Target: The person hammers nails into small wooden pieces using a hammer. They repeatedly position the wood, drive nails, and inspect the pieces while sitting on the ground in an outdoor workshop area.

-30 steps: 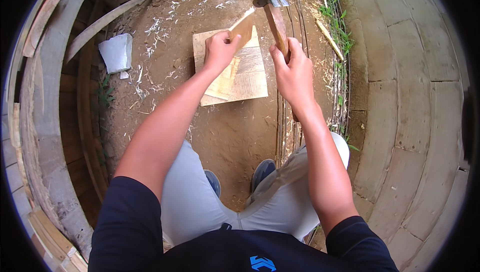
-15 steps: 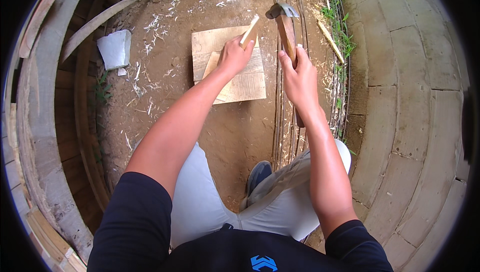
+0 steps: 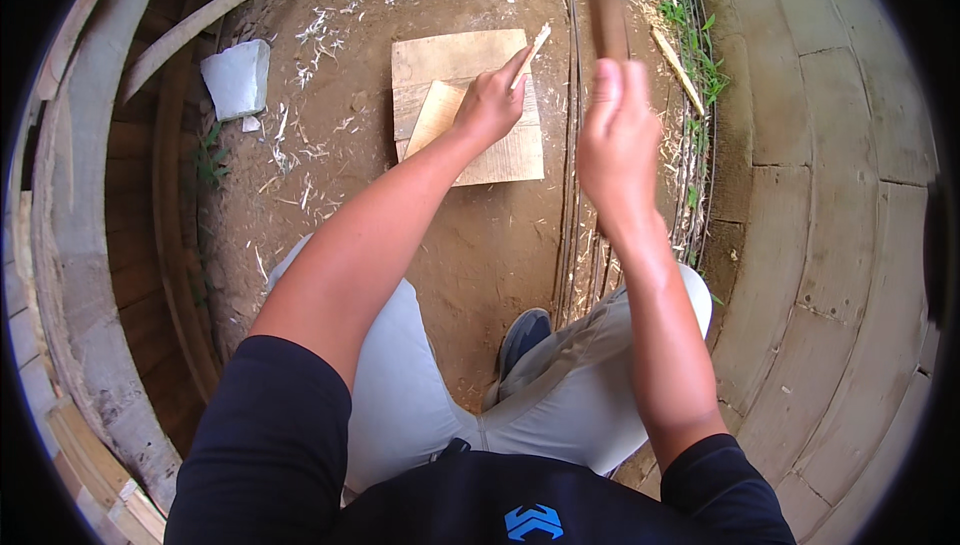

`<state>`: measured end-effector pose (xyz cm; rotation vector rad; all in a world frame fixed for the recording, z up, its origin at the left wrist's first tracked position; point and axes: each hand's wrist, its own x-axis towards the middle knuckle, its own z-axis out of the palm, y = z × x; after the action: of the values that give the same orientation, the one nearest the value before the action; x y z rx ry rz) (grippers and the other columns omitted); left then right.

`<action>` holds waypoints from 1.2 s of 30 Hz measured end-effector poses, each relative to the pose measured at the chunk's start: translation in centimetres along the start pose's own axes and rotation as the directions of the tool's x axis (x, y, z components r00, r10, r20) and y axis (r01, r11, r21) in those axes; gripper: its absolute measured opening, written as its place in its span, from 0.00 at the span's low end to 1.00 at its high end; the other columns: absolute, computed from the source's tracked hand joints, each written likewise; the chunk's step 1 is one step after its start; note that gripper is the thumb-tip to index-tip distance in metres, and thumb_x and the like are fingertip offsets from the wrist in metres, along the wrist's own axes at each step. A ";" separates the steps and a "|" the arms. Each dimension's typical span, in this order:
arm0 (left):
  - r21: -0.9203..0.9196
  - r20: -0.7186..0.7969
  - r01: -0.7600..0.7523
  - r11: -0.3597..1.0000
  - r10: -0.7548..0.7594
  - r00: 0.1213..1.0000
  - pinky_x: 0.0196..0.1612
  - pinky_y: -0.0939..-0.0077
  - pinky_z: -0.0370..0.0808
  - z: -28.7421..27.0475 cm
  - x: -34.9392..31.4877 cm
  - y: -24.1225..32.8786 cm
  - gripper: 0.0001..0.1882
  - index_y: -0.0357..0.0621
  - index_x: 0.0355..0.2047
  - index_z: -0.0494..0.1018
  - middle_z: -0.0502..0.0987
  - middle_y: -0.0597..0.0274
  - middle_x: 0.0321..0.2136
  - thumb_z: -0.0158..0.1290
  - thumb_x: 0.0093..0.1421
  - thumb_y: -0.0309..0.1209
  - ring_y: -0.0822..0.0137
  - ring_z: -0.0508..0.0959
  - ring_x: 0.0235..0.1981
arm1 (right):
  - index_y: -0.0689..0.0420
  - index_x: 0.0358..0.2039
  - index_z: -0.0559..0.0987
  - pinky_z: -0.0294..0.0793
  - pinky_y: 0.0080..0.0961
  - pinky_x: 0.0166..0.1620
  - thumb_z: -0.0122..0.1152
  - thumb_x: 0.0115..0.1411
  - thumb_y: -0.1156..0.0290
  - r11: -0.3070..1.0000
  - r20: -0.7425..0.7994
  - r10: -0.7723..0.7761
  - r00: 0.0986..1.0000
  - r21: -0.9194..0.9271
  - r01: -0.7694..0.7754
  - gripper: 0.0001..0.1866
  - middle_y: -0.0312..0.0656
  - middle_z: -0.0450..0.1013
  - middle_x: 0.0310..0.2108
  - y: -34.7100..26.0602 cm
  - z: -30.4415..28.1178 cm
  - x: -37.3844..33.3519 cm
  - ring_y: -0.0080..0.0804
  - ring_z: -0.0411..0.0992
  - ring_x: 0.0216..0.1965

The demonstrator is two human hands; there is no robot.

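My left hand (image 3: 488, 107) is closed around a thin wooden stick (image 3: 534, 51), its pale, rough end tilting up to the right. That hand is over a square wooden board (image 3: 508, 161) on the ground. A smaller, lighter piece of wood (image 3: 434, 119) lies slanted on the board, partly behind my left wrist. To the right, my right hand (image 3: 620, 140) grips the wooden handle of a hammer (image 3: 608, 23). The hammer's metal head is raised near the top edge of the view and smeared by motion.
A white stone block (image 3: 236, 79) sits on the dirt at the left, near curved-looking timbers (image 3: 205, 20). Wood shavings are scattered around. Long thin rods (image 3: 572, 95) run along the ground at right, beside green weeds and a block wall (image 3: 800, 215).
My right hand has lifted the hammer up and to the right, and it now blurs. My left hand, stick and board appear slightly higher and further right in the view.
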<state>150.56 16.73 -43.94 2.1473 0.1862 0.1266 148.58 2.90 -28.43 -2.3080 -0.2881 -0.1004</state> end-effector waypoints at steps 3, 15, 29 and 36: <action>0.002 -0.059 -0.104 0.995 0.104 0.993 0.43 0.49 0.77 0.9 0.0 -0.7 0.28 0.54 0.67 0.65 0.80 0.37 0.32 0.51 0.67 0.29 0.41 0.82 0.35 | 0.63 0.38 0.71 0.74 0.54 0.26 0.42 0.75 0.55 0.935 0.142 0.073 0.987 -0.355 -0.018 0.21 0.63 0.76 0.22 2.2 1.5 -0.5 0.67 0.78 0.27; -0.053 0.061 0.000 0.999 0.003 0.998 0.44 0.49 0.78 -0.3 0.1 -0.1 0.27 0.52 0.67 0.65 0.80 0.34 0.33 0.50 0.66 0.27 0.39 0.82 0.37 | 0.65 0.39 0.75 0.73 0.57 0.36 0.43 0.75 0.55 0.953 0.065 0.204 0.977 -0.240 -0.183 0.23 0.65 0.77 0.28 2.4 0.9 -0.3 0.69 0.76 0.32; 0.479 0.008 -0.350 0.805 0.395 0.919 0.69 0.41 0.51 -1.2 -1.0 1.6 0.46 0.56 0.69 0.63 0.61 0.60 0.70 0.56 0.48 0.13 0.54 0.60 0.70 | 0.58 0.31 0.72 0.75 0.30 0.27 0.79 0.50 0.53 0.863 0.184 0.426 0.886 0.211 -0.459 0.27 0.37 0.73 0.22 3.3 0.9 2.6 0.26 0.75 0.24; 0.537 -0.094 -0.298 0.789 0.407 0.909 0.69 0.38 0.46 -2.5 -2.0 0.8 0.48 0.57 0.69 0.63 0.62 0.61 0.69 0.56 0.46 0.12 0.52 0.61 0.69 | 0.61 0.33 0.71 0.71 0.21 0.17 0.80 0.48 0.63 0.850 0.025 0.424 0.906 0.333 -0.407 0.25 0.42 0.74 0.25 4.5 3.6 3.0 0.23 0.72 0.18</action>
<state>148.27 17.98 -41.93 2.6882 -0.0863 0.5802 152.49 3.06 -33.59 -1.9757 0.2145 0.1041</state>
